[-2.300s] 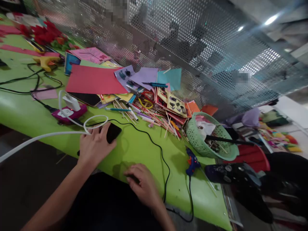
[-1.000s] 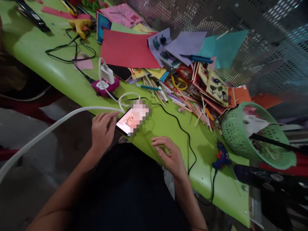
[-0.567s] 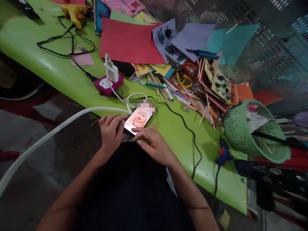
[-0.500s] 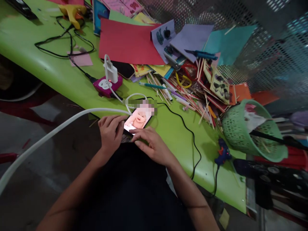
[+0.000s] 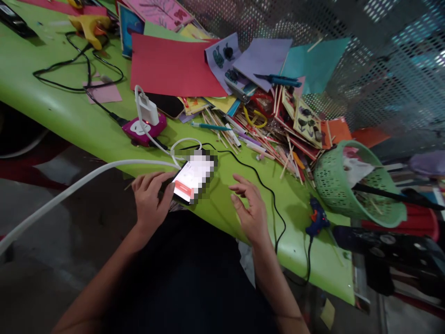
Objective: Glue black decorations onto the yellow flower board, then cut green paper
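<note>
In the head view, the phone (image 5: 184, 181) is in the middle of the frame, with its screen lit and facing up. Its long axis goes from lower left to upper right, and its lower end is at the front edge of the table (image 5: 299, 246). The upper right part of the screen is blurred. The left hand (image 5: 151, 197) is the nearer one: it grasps the phone at the lower left side, with the thumb against the edge; what its fingers do underneath is hidden. The right hand (image 5: 251, 211) is apart from the phone, to the right of it. Its fingers are released and a little curved, holding nothing, so the phone lies to the left of these fingertips, across a strip of green surface.

Just above the phone, a white cable (image 5: 114, 164) makes a loop, near the purple socket box (image 5: 141, 134). A black cord (image 5: 274, 204) passes to the right of the right hand, and farther right are a blue glue gun (image 5: 316, 222) and a green basket (image 5: 333, 181). Coloured papers (image 5: 174, 65) and thin sticks (image 5: 224, 127) are heaped across the top, before a metal mesh (image 5: 375, 65).
</note>
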A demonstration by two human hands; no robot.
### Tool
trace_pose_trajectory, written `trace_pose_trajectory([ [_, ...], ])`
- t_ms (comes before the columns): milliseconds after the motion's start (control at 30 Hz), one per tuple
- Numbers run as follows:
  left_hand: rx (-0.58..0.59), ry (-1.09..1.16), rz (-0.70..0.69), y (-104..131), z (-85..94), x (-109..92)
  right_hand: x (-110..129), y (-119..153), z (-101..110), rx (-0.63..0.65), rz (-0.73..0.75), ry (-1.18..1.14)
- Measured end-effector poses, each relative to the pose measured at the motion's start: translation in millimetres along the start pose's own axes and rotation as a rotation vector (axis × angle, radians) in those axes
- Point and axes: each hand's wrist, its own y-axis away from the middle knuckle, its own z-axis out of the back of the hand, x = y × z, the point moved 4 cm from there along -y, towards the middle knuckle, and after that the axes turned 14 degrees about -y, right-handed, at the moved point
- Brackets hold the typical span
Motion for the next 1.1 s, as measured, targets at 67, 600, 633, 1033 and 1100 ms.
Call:
trace_pose_trajectory([
  [67,0.007,-0.002,-0.002,1,0.6,-1,-7,9,1,-0.001,-0.041,-0.046],
  [600,0.043,-0.027,-0.105,12,-0.6,-8,-9,4,-12,0.091,-0.053,-0.181],
  [633,0.048,-0.031,-0.121,14,-1.8,-8,-9,4,-13,0.09,-0.055,-0.181],
  [1033,0.09,-0.113,-0.077,20,-9.8,-25,-25,17,-2,0.009,-0.117,-0.182],
  [1100,0.055,-0.116,-0.079,18,-8.1,-25,-27,20,1,0.001,-0.126,-0.185],
])
